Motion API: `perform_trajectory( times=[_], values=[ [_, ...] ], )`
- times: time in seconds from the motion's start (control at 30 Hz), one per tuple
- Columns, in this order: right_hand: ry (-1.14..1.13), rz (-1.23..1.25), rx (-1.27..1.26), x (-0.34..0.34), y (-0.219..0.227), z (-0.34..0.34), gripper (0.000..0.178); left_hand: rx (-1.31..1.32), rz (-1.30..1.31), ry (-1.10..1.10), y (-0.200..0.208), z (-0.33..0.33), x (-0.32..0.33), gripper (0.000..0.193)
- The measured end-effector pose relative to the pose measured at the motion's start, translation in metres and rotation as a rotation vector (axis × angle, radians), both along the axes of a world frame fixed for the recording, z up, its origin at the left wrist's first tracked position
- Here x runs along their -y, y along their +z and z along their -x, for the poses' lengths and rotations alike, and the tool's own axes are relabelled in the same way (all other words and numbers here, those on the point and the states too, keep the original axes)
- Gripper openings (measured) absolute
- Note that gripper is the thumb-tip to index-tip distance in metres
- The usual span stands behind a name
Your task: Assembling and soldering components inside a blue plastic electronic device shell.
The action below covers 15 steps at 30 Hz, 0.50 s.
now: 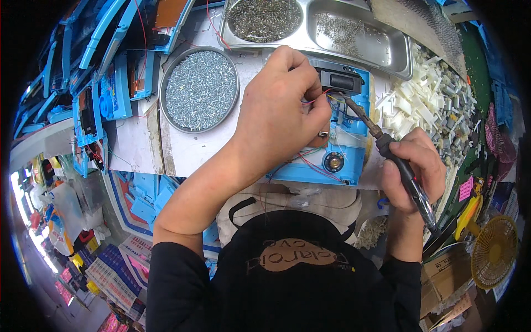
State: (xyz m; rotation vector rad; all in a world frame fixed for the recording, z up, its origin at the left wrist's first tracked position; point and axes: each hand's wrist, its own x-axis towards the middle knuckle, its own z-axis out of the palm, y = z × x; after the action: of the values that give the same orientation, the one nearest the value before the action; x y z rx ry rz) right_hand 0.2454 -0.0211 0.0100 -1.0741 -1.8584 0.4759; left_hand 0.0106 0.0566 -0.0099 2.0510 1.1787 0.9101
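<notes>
In front of me lies a blue plastic casing (303,174) with a small round speaker (333,161), a brown circuit board and thin red wires inside. A black part (338,81) with a dark roller shape sits at its far end. My left hand (276,108) reaches over the casing, thumb and fingers pinched on thin coloured wires (326,91). A soldering iron (362,115) is gripped in my right hand (418,169), its handle slanting down to the right. The iron's tip is beside the wires, near my left fingertips; exact contact is too small to tell.
A round metal dish (199,88) of small screws stands left of the casing. Beyond is a steel tray (381,55) with springs and small metal pieces. White plastic parts (417,99) pile up at right, blue casings (116,83) at left. A yellow fan (494,252) stands lower right.
</notes>
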Motion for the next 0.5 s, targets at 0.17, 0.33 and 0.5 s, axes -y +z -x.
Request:
perform_trajectory(
  times=[0.17, 0.33, 0.5],
  values=[
    [-0.017, 0.026, -0.012, -0.004, 0.0, 0.0, 0.025, 0.006, -0.008, 0.014, -0.002, -0.001, 0.001, 0.009],
    [0.001, 0.046, 0.001, -0.009, -0.001, 0.002, 0.024, -0.002, -0.056, 0.037, -0.004, -0.004, 0.001, 0.01],
    [0.001, 0.048, -0.013, -0.013, -0.002, 0.005, 0.024, -0.008, -0.106, 0.05, -0.005, -0.005, 0.001, 0.011]
  ],
)
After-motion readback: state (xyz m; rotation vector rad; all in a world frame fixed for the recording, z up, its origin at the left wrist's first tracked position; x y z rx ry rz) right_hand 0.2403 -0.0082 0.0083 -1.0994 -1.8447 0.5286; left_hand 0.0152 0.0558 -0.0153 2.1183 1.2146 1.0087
